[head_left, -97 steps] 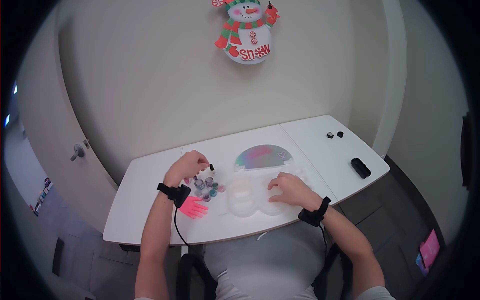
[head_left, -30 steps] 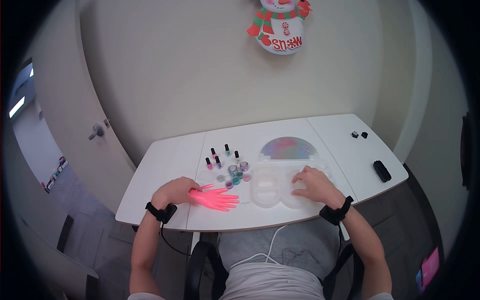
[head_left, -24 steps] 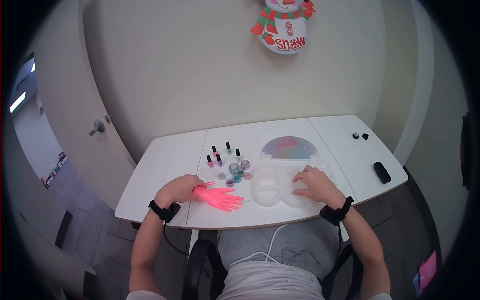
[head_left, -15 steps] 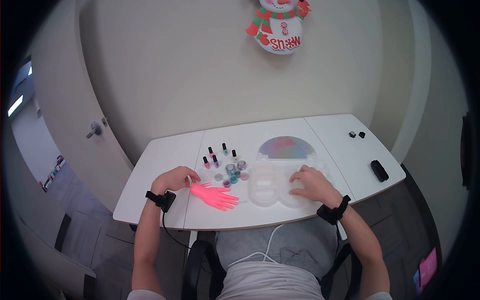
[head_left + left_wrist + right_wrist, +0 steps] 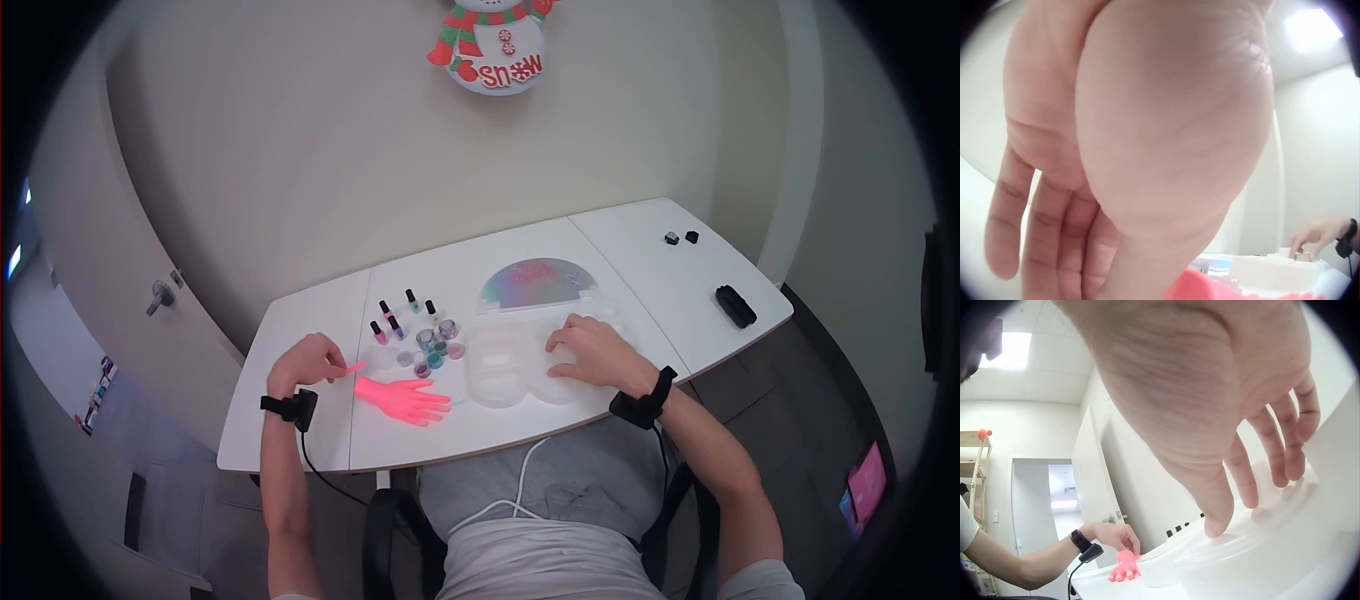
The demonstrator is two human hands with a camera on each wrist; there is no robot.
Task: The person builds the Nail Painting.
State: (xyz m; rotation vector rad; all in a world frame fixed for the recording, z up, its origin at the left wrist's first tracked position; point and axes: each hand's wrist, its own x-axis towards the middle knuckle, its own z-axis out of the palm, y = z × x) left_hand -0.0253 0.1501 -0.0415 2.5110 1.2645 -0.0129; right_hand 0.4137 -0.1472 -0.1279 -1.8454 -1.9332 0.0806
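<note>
My left hand (image 5: 307, 364) is at the table's left side, its fingertips pinching a thin pink piece (image 5: 356, 368). Just right of it a bright pink model hand (image 5: 402, 400) lies flat, fingers pointing right. In the left wrist view the palm of my left hand (image 5: 1129, 137) hides the pinched piece. My right hand (image 5: 597, 356) rests its spread fingertips on a clear plastic tray (image 5: 497, 397); the right wrist view shows the thumb and fingers of my right hand (image 5: 1235, 425) touching the tray's pale surface, gripping nothing.
Several black-capped polish bottles (image 5: 396, 328) stand behind small glitter pots (image 5: 437, 348). A shimmery half-round panel (image 5: 537, 283) lies behind the tray. A black case (image 5: 735, 306) and two small dark items (image 5: 692, 237) sit at the right.
My left hand has gone from the bottles to the model hand, then left off it with the pink piece. The model hand has shifted toward the front centre. The bottles stand apart from the pots.
</note>
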